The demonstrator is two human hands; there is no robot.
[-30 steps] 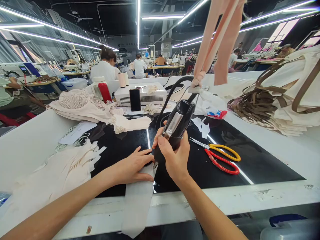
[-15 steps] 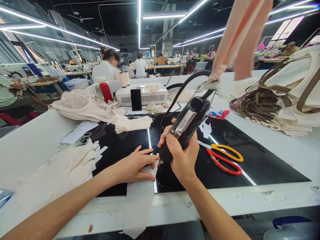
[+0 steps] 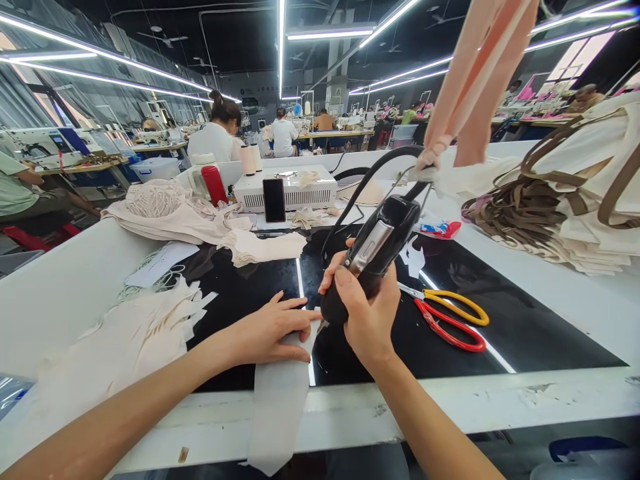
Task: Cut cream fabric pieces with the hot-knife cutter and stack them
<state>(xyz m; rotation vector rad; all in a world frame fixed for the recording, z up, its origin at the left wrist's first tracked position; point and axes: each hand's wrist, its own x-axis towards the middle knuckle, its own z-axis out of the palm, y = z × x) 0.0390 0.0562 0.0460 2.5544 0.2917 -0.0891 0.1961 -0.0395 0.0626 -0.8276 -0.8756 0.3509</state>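
STEP: we hold pale strip (image 3: 279,417) flat, left grip (image 3: 273,331) spread | right grip (image 3: 369,317) wrapped around black tool (image 3: 389,227) | NEXT: likely needs steady pressure

No text or sign can be read

hands (image 3: 373,320) 2 | black tool (image 3: 383,227) 1 | scissors (image 3: 421,295) 1 | phone (image 3: 274,201) 1 | thread cones (image 3: 247,161) 2

Handheld tool (image 3: 393,217): glossy black, plastic-looking body with a shiny metal plate; strip (image 3: 280,413): thin, matt, pale cloth; panel (image 3: 545,340): smooth, mirror-glossy black; scissors (image 3: 421,295): metal blades, smooth plastic-looking handles; bench (image 3: 500,399): smooth white, scuffed along its front edge
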